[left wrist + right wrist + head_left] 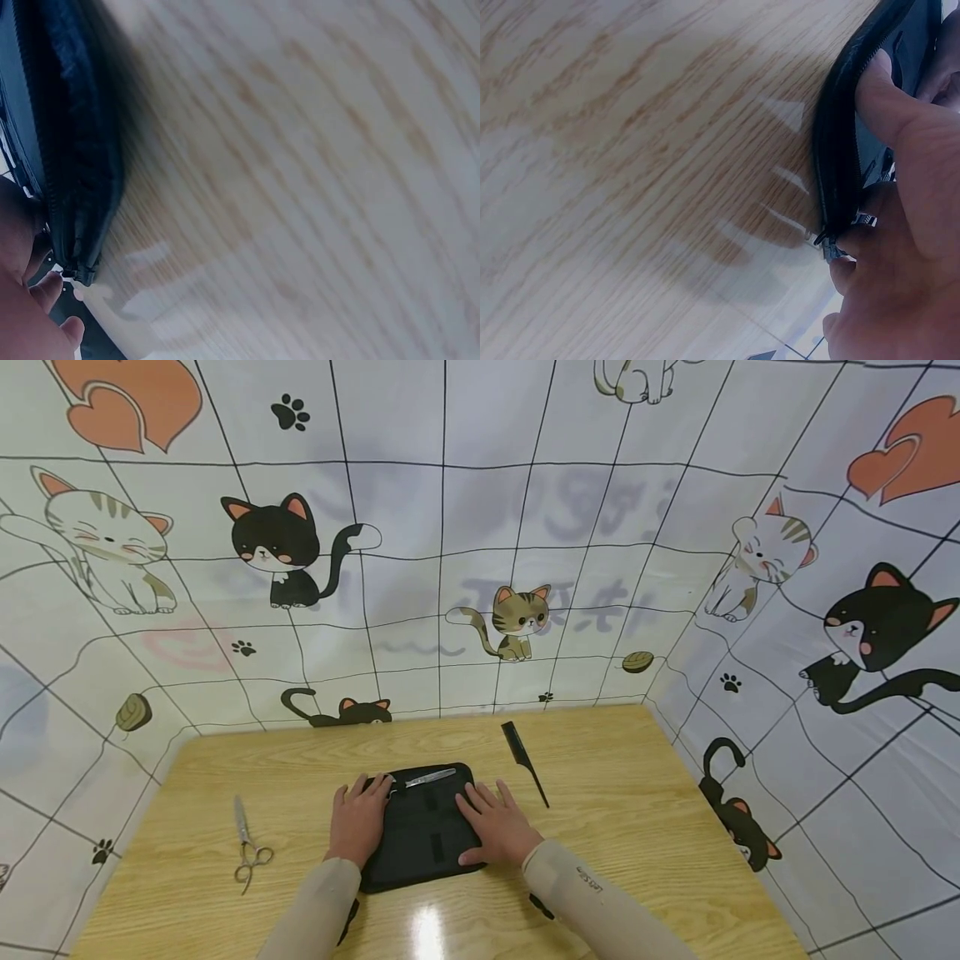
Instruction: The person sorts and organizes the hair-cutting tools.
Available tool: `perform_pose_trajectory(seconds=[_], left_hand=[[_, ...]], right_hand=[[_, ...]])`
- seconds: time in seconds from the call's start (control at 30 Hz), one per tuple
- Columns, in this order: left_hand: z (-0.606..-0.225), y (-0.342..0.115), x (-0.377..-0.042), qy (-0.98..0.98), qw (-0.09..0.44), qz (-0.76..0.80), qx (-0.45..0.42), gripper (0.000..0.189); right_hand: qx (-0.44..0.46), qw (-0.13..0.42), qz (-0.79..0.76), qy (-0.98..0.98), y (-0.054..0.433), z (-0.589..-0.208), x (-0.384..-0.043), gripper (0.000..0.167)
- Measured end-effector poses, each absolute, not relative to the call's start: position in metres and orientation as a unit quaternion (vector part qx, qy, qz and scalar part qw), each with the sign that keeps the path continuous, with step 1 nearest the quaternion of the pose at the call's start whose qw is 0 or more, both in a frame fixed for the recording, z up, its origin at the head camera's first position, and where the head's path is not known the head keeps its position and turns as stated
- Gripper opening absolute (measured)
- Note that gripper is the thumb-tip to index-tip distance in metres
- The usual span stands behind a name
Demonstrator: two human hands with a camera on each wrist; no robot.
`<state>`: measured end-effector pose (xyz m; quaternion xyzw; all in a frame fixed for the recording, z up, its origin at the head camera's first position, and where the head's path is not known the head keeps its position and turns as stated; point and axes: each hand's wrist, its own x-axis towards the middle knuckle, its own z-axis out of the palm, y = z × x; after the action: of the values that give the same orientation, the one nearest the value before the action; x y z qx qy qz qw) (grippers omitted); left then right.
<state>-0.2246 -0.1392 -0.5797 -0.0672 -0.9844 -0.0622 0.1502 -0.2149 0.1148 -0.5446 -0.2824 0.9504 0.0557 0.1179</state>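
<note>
A black zip case lies on the table with its inside facing up. Near its far edge a pair of scissors is tucked under a strap, blade toward the right; its handle end is partly hidden by my left fingers. My left hand rests along the case's left edge. On the right edge lies my right hand, fingers spread and thumb on the near corner. Zipper teeth run along the rim in the left wrist view. The right wrist view shows a metal zipper pull beside my fingertips.
Thinning or cutting scissors with ring handles lie on the wooden table at the left. A black tail comb lies right of the case, toward the back. Cat-printed cloth hangs behind and on both sides.
</note>
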Motion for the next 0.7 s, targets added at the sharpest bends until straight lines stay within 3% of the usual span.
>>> perform_pose_trajectory(seconds=[0.7], left_hand=[[-0.5804, -0.1362, -0.2279, -0.987, 0.126, -0.084, -0.062, 0.037]], right_hand=[[-0.283, 0.113, 0.053, 0.951, 0.1138, -0.5460, -0.2158, 0.097]])
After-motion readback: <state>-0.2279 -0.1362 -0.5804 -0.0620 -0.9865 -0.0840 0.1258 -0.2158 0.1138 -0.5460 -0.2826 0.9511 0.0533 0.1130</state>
